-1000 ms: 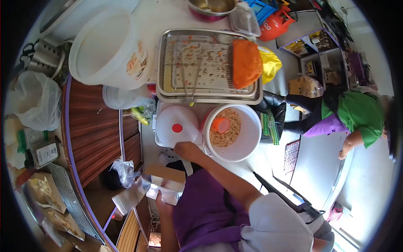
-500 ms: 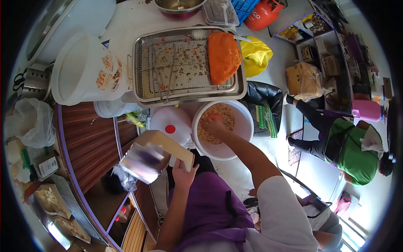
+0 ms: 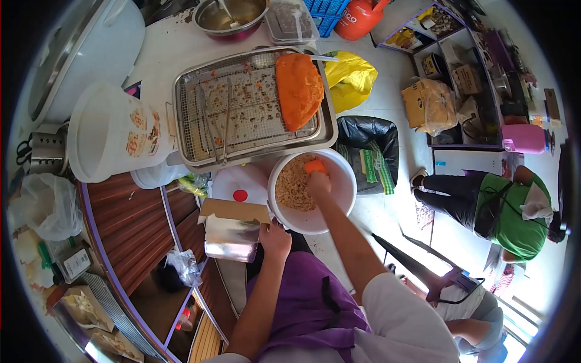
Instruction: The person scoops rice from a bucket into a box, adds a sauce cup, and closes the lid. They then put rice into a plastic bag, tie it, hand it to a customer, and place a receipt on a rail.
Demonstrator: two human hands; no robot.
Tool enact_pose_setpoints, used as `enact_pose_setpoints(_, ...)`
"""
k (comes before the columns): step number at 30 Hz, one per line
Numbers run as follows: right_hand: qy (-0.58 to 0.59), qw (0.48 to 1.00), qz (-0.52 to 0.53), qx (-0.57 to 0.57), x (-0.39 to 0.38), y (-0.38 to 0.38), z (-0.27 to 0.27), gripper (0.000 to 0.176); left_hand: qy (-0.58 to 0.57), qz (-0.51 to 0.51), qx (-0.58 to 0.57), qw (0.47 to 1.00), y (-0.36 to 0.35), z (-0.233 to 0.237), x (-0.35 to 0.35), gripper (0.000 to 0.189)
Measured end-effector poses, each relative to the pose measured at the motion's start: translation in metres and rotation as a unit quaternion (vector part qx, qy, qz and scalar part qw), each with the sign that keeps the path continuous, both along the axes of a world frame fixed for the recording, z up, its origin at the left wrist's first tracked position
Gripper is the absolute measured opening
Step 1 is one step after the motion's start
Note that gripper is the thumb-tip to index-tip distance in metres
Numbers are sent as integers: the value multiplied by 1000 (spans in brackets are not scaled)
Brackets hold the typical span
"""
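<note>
My left hand (image 3: 275,241) grips the right edge of an open box (image 3: 235,233) with a shiny silver side and brown cardboard flap, held left of the white bucket (image 3: 348,187). Inside the bucket, my right hand (image 3: 319,183) is closed on a small orange scoop (image 3: 315,166) above the light-brown crumbly food (image 3: 295,186). Beyond the bucket, a metal tray with a wire rack (image 3: 248,115) bears tongs (image 3: 227,121) and a large orange-coated piece (image 3: 299,91).
A white tub (image 3: 109,136) stands left of the tray, a metal bowl (image 3: 212,18) behind it. A black-lined bin (image 3: 369,136) is right of the bucket. A person in green (image 3: 514,209) is at the right; another person (image 3: 472,308) is at the lower right.
The box has turned and its silver side now faces up more clearly. My right hand and the orange scoop have shifted toward the bucket's far right side. The camera view has shifted slightly.
</note>
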State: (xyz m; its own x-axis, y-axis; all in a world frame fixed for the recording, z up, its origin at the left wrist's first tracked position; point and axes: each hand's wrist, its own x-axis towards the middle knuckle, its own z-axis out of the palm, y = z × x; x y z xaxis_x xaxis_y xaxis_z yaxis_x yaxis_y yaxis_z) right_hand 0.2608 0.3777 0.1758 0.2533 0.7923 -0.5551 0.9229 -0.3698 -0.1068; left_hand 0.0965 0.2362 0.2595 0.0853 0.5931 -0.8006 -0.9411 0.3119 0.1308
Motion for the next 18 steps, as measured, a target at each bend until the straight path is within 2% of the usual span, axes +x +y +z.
enact_pose_setpoints(1, 16, 997, -67, 22, -14, -2, -6, 25, -37, 29, 0, 999, 0, -6, 1, 39)
enact_pose_setpoints(2, 75, 996, -46, 32, -29, -5, -12, 24, -73, 58, -3, 996, -3, -12, 2, 34)
enact_pose_setpoints(3, 134, 990, -24, 40, -43, -10, -25, 24, -91, 81, 22, 992, 20, 24, 9, 33)
enact_pose_setpoints(4, 193, 980, -2, 46, -52, -17, -34, 24, -97, 93, 33, 990, 25, 19, 13, 33)
enact_pose_setpoints(7, 132, 978, 161, -17, -59, -45, -25, 26, -83, 110, 73, 988, 16, -2, 17, 30)
enact_pose_setpoints(10, 164, 934, 288, -132, -21, -49, -7, 26, -100, 158, 5, 982, 21, 1, 19, 30)
enact_pose_setpoints(13, 6, 879, 432, -199, -10, -8, 34, 29, -92, 146, -3, 985, 32, 21, 20, 30)
enact_pose_setpoints(16, -3, 965, 260, -38, 2, 8, -8, 33, 1, 94, 48, 994, 20, -3, 20, 32)
enact_pose_setpoints(18, -29, 955, 282, -88, -7, -7, -28, 33, -64, 116, 40, 990, 18, -9, 21, 35)
